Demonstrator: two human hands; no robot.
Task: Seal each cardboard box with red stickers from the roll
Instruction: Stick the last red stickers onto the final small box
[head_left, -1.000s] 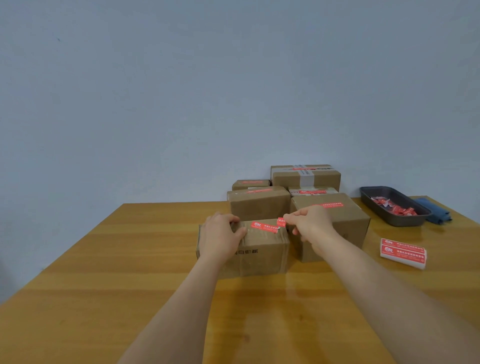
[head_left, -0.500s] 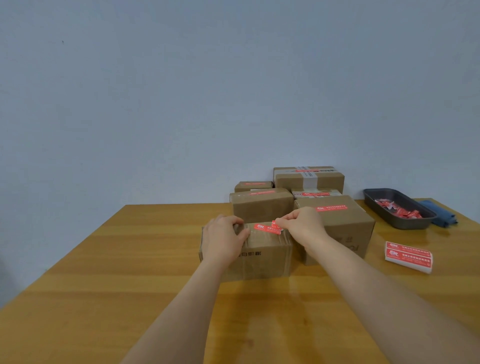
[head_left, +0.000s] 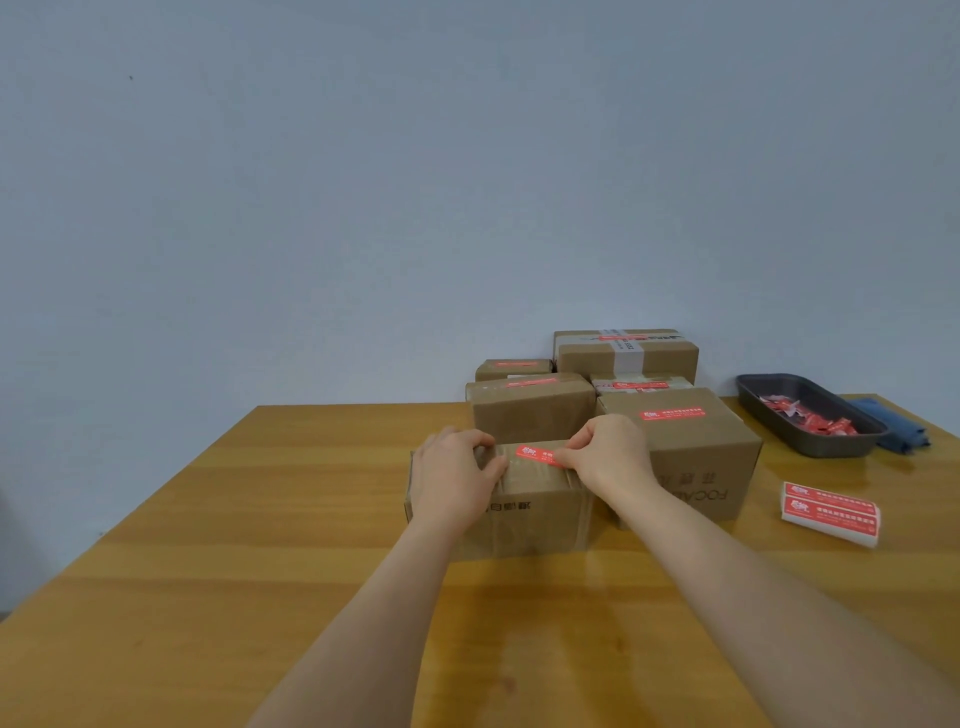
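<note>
**Sticker going down on the nearest box**

The left hand (head_left: 457, 480) grips the small brown cardboard box (head_left: 524, 512) at its top edge, apparently to steady it. The right hand (head_left: 605, 452) pinches one end of the red rectangular sticker (head_left: 535, 455) lying across the top seam. The sticker roll (head_left: 829, 513) lies well to the right on the wooden table (head_left: 260, 519). A dark metal tray (head_left: 805, 441) holds crumpled red scraps (head_left: 800, 415).

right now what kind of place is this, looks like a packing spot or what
Probably a small packing station, not a warehouse: a wooden table against a bare wall, several cardboard boxes bearing red stickers, a stack of red stickers, and a dark tray of red scraps.
</note>
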